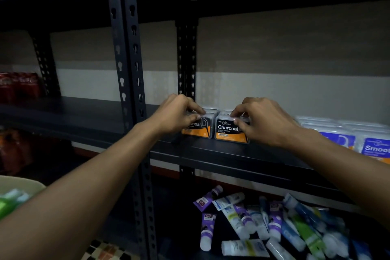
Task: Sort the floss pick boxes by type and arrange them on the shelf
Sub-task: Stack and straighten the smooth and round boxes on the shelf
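The step in hand looks like lining up the charcoal type. Two orange-and-black boxes stand upright side by side near the front edge of the shelf (pixel 232 155), just right of the upright post. The left hand (pixel 179 114) grips the left charcoal box (pixel 199 130) from above, and the right hand (pixel 266 122) grips the right charcoal box (pixel 228 132) the same way. On each hand, thumb and fingers are clamped on the box's top edge, though the dim light leaves the exact contact hard to read. Both forearms reach forward and slightly up, wrists bent down over the boxes.

The blue boxes (pixel 373 148) stand further right on the same shelf, apart from the charcoal pair. Next, the pair likely needs squaring flush together before release. Loose tubes (pixel 253 224) lie on the shelf below.
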